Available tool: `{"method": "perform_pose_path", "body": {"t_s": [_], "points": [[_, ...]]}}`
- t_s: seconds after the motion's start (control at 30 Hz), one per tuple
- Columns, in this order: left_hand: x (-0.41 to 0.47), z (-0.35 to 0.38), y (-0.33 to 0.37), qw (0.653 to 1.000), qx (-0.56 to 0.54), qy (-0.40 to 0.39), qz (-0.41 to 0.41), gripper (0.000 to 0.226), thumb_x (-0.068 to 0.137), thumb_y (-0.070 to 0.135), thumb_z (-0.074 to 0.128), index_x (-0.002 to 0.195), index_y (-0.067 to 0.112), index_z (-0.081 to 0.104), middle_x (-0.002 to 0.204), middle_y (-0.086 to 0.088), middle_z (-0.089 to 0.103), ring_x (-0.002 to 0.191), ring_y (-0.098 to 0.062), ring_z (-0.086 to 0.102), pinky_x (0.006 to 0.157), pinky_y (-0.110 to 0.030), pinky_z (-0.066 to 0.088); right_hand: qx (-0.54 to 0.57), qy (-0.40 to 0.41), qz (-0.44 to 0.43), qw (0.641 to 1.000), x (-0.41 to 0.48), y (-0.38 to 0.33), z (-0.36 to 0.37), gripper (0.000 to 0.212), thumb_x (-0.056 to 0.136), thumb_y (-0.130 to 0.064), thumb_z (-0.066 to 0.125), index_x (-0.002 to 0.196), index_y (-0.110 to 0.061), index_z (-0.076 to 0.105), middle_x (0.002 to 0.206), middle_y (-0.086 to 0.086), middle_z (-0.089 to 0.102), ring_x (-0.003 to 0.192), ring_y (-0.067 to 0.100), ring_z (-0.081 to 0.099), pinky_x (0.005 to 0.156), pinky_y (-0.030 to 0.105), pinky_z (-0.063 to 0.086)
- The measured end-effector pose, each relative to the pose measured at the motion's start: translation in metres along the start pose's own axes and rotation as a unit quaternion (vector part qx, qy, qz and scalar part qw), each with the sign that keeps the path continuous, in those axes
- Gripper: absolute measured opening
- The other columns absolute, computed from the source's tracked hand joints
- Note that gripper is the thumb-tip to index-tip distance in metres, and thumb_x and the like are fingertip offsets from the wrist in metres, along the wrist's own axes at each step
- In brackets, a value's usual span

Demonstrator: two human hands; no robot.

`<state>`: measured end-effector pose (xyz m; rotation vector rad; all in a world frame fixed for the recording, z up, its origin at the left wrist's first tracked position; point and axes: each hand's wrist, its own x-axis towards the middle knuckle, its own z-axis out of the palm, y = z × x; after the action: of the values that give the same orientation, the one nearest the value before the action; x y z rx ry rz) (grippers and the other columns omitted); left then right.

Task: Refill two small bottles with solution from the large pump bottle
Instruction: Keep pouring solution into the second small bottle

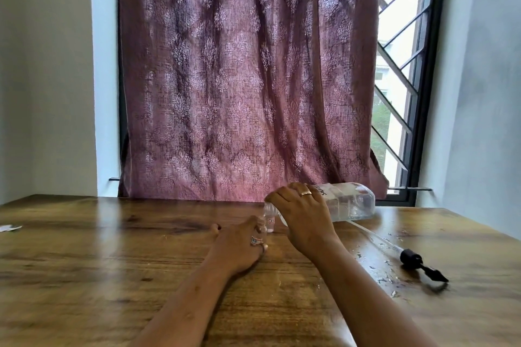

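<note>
Tipping the large bottle by its neck, the right hand aims at a small bottle mid-table, gripped by the left hand; a slow tilt, mouths aligned, should limit spills.

Your brown wooden table has a smooth, glossy varnished top with dark grain, and it glistens with scattered wet drops around the black plastic pump head, which looks matt, and its thin translucent plastic tube. The large clear plastic bottle is glossy and carries a matt white label that looks like paper. You cannot tell whether the small clear bottle is glass or plastic. The mauve patterned curtain is coarse woven cloth. The black window grille looks like painted metal, the gold-coloured ring polished metal, the pale wall matt.
</note>
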<state>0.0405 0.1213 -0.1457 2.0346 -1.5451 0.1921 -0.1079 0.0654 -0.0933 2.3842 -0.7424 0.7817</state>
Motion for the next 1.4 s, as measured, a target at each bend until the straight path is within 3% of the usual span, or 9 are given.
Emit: {"method": "perform_pose_path", "body": {"t_s": [0.27,0.57,0.73,0.8,0.97,1.1,1.2,1.33,1.4], "points": [[0.0003,0.0,-0.0001,1.0,0.002,-0.002,0.001,0.049,0.083,0.047,0.056,0.127,0.032,0.041,0.12,0.007,0.063,0.119,-0.022,0.052,0.102,-0.047,0.017,-0.001,-0.002,0.001,1.0,-0.0004,0.0,0.0001,0.058,0.076,-0.007,0.061,0.124,-0.033,0.041,0.126,-0.011,0.049,0.126,0.022,0.039,0.105,0.038,0.028],[-0.0011,-0.001,0.0003,1.0,-0.019,0.015,0.006,0.041,0.082,0.045,0.059,0.118,0.032,0.046,0.091,0.009,0.062,0.11,-0.021,0.056,0.098,-0.043,0.019,0.006,0.007,0.006,1.0,-0.0001,-0.0002,-0.001,0.06,0.07,-0.001,0.059,0.119,-0.033,0.045,0.121,-0.012,0.053,0.123,0.022,0.043,0.102,0.037,0.032],[0.0,0.0013,-0.0002,0.999,-0.019,0.026,0.012,0.048,0.082,0.046,0.06,0.124,0.029,0.044,0.112,0.004,0.066,0.115,-0.022,0.054,0.089,-0.037,0.019,0.004,0.01,0.008,1.0,-0.0006,-0.0004,-0.0016,0.061,0.068,0.001,0.06,0.118,-0.032,0.048,0.119,-0.011,0.055,0.122,0.022,0.045,0.101,0.037,0.035],[0.0005,0.002,-0.0003,1.0,-0.009,0.027,0.01,0.051,0.082,0.047,0.059,0.126,0.028,0.043,0.115,0.004,0.065,0.117,-0.023,0.053,0.093,-0.039,0.019,0.002,0.009,0.009,1.0,-0.0001,-0.0003,-0.0016,0.061,0.068,0.0,0.06,0.118,-0.032,0.048,0.119,-0.011,0.055,0.122,0.023,0.045,0.101,0.038,0.034],[0.0017,0.0033,-0.0024,1.0,-0.01,0.024,0.013,0.045,0.081,0.049,0.058,0.12,0.033,0.043,0.104,0.008,0.065,0.111,-0.021,0.056,0.101,-0.046,0.019,0.001,0.004,0.005,1.0,0.0005,0.0008,-0.0004,0.063,0.07,0.0,0.058,0.121,-0.033,0.043,0.123,-0.012,0.051,0.124,0.022,0.041,0.103,0.037,0.031],[0.0023,0.0065,-0.0039,0.999,-0.015,0.041,0.021,0.051,0.081,0.046,0.06,0.125,0.028,0.043,0.117,0.002,0.064,0.116,-0.024,0.054,0.081,-0.035,0.016,0.003,0.006,0.005,1.0,0.0007,0.0009,-0.0007,0.063,0.07,0.0,0.057,0.122,-0.032,0.043,0.124,-0.011,0.051,0.125,0.022,0.041,0.104,0.038,0.03],[0.0033,0.0071,-0.0036,0.999,-0.019,0.042,0.023,0.052,0.082,0.045,0.06,0.127,0.027,0.042,0.123,0.002,0.063,0.118,-0.023,0.053,0.078,-0.033,0.013,0.002,0.006,0.006,1.0,0.001,0.0011,-0.001,0.063,0.07,0.001,0.057,0.122,-0.031,0.044,0.124,-0.01,0.052,0.125,0.023,0.042,0.104,0.038,0.03],[0.0043,0.0078,-0.0038,0.999,-0.018,0.044,0.021,0.055,0.082,0.047,0.059,0.13,0.029,0.041,0.122,0.001,0.063,0.118,-0.023,0.053,0.081,-0.034,0.015,0.002,0.004,0.007,1.0,0.0011,0.001,-0.0007,0.063,0.071,0.0,0.057,0.123,-0.032,0.044,0.125,-0.01,0.051,0.125,0.023,0.041,0.104,0.038,0.031],[0.0044,0.008,-0.0045,0.999,-0.003,0.04,0.014,0.056,0.081,0.05,0.057,0.131,0.031,0.039,0.117,0.002,0.065,0.117,-0.022,0.054,0.093,-0.039,0.02,-0.001,0.0,0.004,1.0,0.0012,0.0012,-0.0007,0.061,0.072,-0.002,0.058,0.122,-0.032,0.042,0.124,-0.011,0.05,0.125,0.022,0.04,0.102,0.038,0.031]]}}
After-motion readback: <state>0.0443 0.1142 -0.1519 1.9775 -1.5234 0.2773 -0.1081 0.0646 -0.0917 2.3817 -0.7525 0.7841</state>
